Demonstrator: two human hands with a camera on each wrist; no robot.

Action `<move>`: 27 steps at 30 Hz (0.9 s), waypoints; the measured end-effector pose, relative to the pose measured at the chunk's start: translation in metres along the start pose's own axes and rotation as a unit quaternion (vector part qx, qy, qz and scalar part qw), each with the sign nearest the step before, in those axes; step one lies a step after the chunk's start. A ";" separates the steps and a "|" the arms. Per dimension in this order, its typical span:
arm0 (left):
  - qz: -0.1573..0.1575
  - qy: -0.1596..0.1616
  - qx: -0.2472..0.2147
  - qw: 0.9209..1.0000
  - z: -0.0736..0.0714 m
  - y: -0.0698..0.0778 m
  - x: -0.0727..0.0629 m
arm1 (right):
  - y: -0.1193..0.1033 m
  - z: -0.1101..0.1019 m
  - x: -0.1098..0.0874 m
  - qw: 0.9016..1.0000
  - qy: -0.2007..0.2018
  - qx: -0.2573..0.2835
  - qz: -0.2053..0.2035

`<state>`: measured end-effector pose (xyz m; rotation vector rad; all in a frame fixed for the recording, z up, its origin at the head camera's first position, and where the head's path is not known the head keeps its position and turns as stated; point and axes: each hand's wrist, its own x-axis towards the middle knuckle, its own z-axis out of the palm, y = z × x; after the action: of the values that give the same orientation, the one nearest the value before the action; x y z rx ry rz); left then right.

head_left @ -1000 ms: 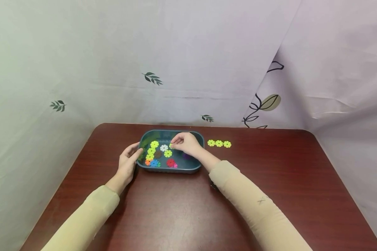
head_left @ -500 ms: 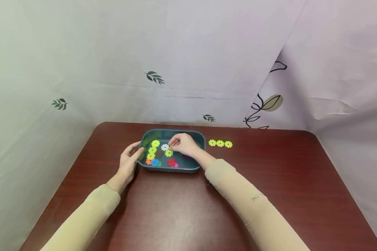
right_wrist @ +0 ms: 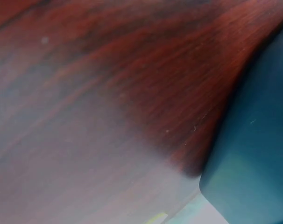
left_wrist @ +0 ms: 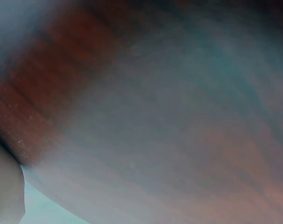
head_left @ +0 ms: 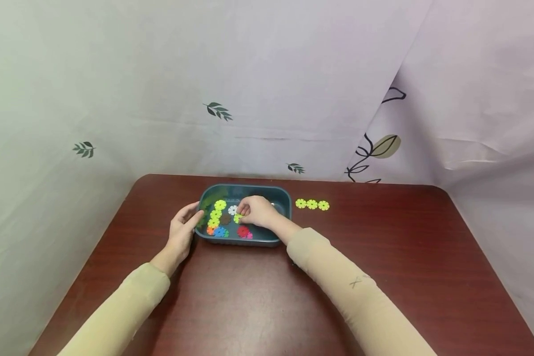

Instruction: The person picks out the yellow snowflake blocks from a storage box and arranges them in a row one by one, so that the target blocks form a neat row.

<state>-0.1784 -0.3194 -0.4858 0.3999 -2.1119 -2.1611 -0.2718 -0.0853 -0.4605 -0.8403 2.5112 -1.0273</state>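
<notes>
We have the left hand (head_left: 182,230) gripping the left rim of a dark blue-grey rounded rectangular tray (head_left: 249,243); right hand (head_left: 259,211) has its grip pinched on a yellow-green flower-shaped disc (head_left: 237,218) inside it. Also in the tray, we see a yellow-green disc line (head_left: 215,214) at left, a white disc (head_left: 233,210), brown disc (head_left: 225,219), and nearer us a blue disc (head_left: 220,231) and red disc (head_left: 243,231). Right of the tray, three yellow-green discs (head_left: 312,204) on the red-brown wood-grain counter (head_left: 231,296).
</notes>
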 end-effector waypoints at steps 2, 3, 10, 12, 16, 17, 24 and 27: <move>0.000 0.000 0.000 1.000 0.000 0.001 -0.001 | -0.001 0.001 -0.001 1.000 -0.001 -0.012 -0.001; 0.001 -0.001 -0.001 1.000 0.000 0.001 -0.001 | -0.001 0.001 -0.001 1.000 -0.001 -0.017 -0.001; -0.006 0.003 0.002 1.000 0.001 0.002 -0.002 | -0.003 0.003 -0.001 0.995 0.006 -0.094 -0.014; -0.007 0.003 0.004 1.000 0.002 0.003 -0.002 | -0.003 0.003 -0.001 0.994 0.009 -0.107 -0.016; -0.007 0.001 0.006 1.000 0.001 0.002 -0.002 | -0.003 0.003 -0.002 0.993 0.011 -0.115 -0.018; -0.007 0.001 0.006 1.000 0.001 0.002 -0.002 | -0.003 0.003 -0.002 0.993 0.010 -0.118 -0.018; -0.001 0.003 0.002 1.000 0.002 0.002 -0.002 | -0.003 0.003 -0.003 0.991 0.007 -0.129 -0.023; -0.001 0.004 -0.001 1.000 0.003 0.002 -0.001 | -0.003 0.003 -0.002 0.991 0.003 -0.134 -0.022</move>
<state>-0.1780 -0.3165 -0.4840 0.4088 -2.1062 -2.1584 -0.2678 -0.0876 -0.4598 -0.9691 2.6859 -0.7152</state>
